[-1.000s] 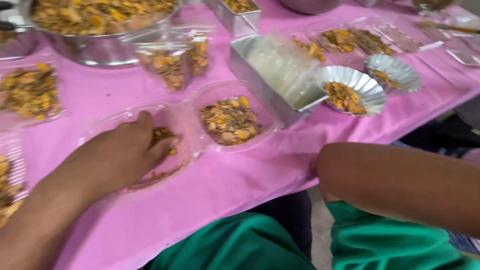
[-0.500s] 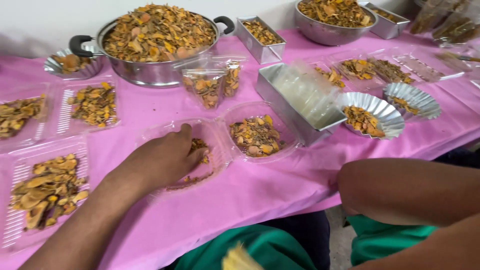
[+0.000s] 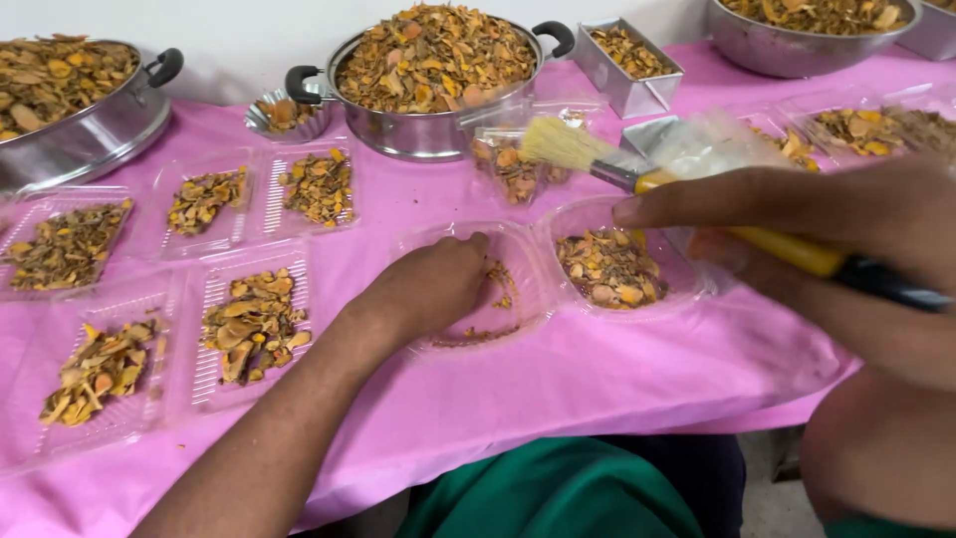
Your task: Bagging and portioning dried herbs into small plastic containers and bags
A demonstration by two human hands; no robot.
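Near edge of the pink cloth (image 3: pixel 597 384) is bare in front of the two round trays: open strip from centre to right, room for a hand to pass. Left hand (image 3: pixel 430 284) sits in the left round tray (image 3: pixel 508 249), blocking it; its forearm crosses the near strip diagonally. Right hand (image 3: pixel 846 214) holds a brush (image 3: pixel 637 171) over the right round tray (image 3: pixel 687 289), closing off the approach from the right and from above. Left side is packed with rectangular trays (image 3: pixel 249 319), only thin gaps between them. Far side is walled by the pot (image 3: pixel 438 70), a small bag (image 3: pixel 513 159) and tins (image 3: pixel 627 65). A bare patch lies between the pot and the left round tray.
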